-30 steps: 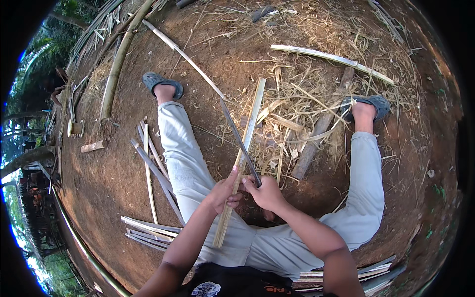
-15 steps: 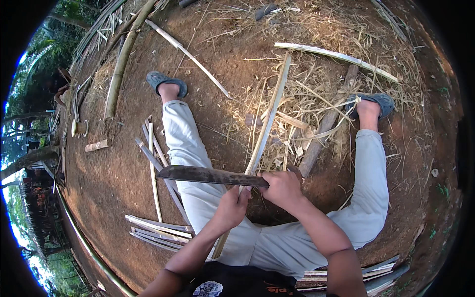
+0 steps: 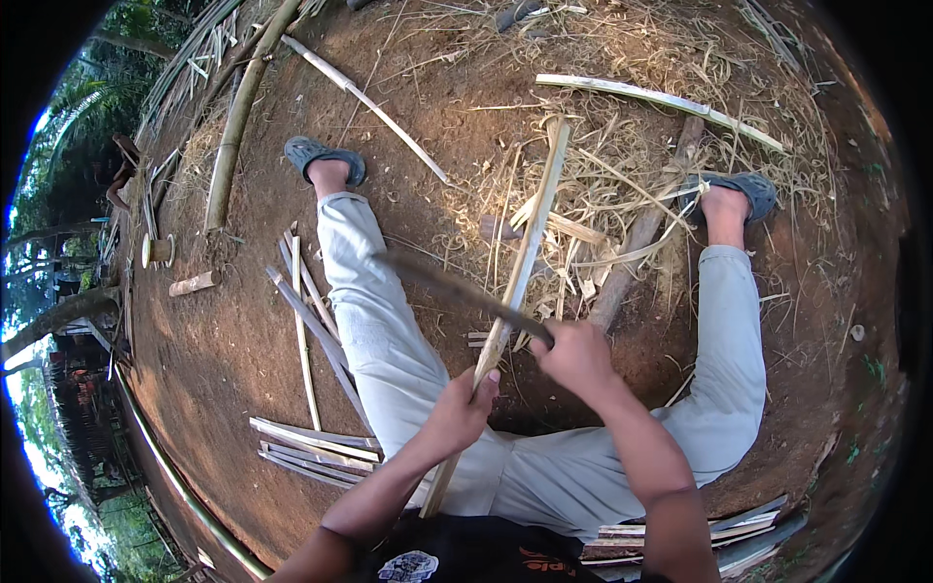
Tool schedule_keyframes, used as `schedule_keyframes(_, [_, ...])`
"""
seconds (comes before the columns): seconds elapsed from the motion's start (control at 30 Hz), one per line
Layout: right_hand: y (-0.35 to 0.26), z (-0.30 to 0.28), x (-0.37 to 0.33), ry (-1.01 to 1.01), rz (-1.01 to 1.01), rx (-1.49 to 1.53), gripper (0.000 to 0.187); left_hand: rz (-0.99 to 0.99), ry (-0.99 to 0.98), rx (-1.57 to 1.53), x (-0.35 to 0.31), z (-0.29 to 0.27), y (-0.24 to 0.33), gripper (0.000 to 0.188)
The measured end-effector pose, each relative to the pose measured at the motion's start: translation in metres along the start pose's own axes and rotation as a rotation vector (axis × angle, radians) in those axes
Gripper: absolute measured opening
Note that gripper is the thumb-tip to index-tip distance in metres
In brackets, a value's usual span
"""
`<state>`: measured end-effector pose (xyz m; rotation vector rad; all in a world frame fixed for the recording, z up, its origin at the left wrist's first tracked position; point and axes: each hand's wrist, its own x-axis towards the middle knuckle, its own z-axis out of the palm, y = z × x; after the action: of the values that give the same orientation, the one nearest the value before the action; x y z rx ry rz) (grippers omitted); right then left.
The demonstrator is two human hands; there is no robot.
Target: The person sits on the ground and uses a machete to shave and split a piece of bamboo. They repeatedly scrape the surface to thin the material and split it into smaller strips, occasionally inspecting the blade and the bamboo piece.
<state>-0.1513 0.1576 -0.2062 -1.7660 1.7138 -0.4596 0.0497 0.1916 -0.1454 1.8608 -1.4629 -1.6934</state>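
You have the strip (image 3: 530, 238) slanting to the left of the log (image 3: 623, 272), its far end level with the log's upper part and its near end on your side of it, over your lap; your left hand (image 3: 459, 413) is wrapped around the strip, nearer you than the log, with the thumb along the edge; your right hand (image 3: 575, 361), just off the log's near end, is clenched on the handle of the knife (image 3: 457, 289); the blurred blade reaches left, away from the log, and crosses the strip, though you cannot tell whether it touches.

Shavings (image 3: 622, 199) lie thick around the log, so a good deal of paring looks done; the strip itself is split out lengthwise, but how much of it is left to pare does not show; a slat (image 3: 666, 100) lies beyond the log, out of your hands; a bundle (image 3: 311, 439) well left of the log and a stack (image 3: 614, 543) on your side of it hold more cut lengths, finished or not you cannot tell.
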Motion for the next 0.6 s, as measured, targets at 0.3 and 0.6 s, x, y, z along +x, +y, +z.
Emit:
schedule_keyframes(0.3, [0.039,0.001,0.043,0.171,0.203,0.098,0.026,0.011,0.000,0.221,-0.032,0.002,0.004,0.037])
schedule_keyframes(0.6, [0.034,0.005,0.028,0.139,0.067,0.108,0.019,-0.033,-0.011,0.318,-0.035,-0.019,0.021,0.033])
